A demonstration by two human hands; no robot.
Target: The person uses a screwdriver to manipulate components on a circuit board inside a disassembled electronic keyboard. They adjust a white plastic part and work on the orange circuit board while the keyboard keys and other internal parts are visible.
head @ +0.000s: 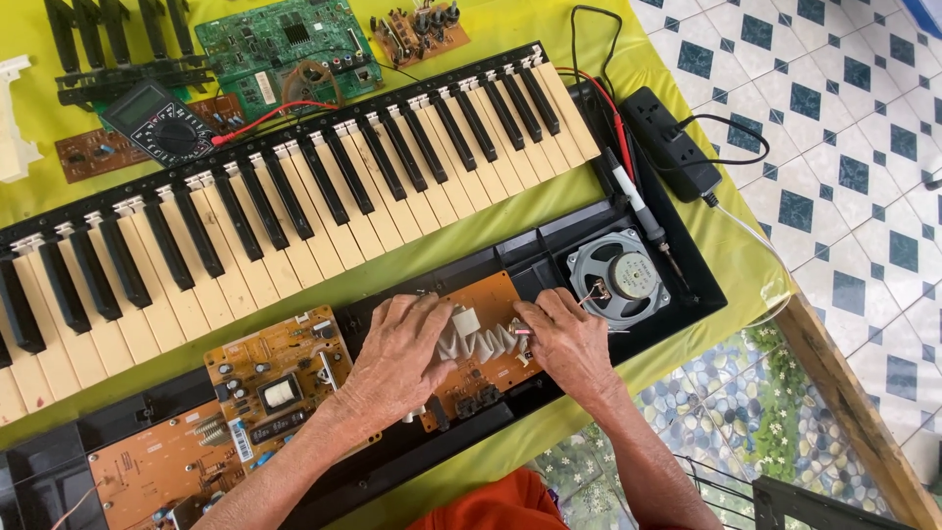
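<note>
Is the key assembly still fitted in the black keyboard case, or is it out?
Out. The key assembly lies on the yellow-green cloth beside the open black case, whose circuit boards and speaker are exposed.

Head view, looking down on a table under a yellow-green cloth (510, 211). At lower centre, the left hand (397, 358) and right hand (569, 339) rest on an orange circuit board (491, 294) set in an opened black keyboard case (549, 255), fingers touching a white finned heat sink (478, 341) between them. A round speaker (618, 278) sits just right of the right hand. A detached row of keys (294, 206) crosses the frame diagonally above. At upper left lie a multimeter (162, 123) and a green circuit board (285, 44); at upper right, a black power strip (672, 137).
</note>
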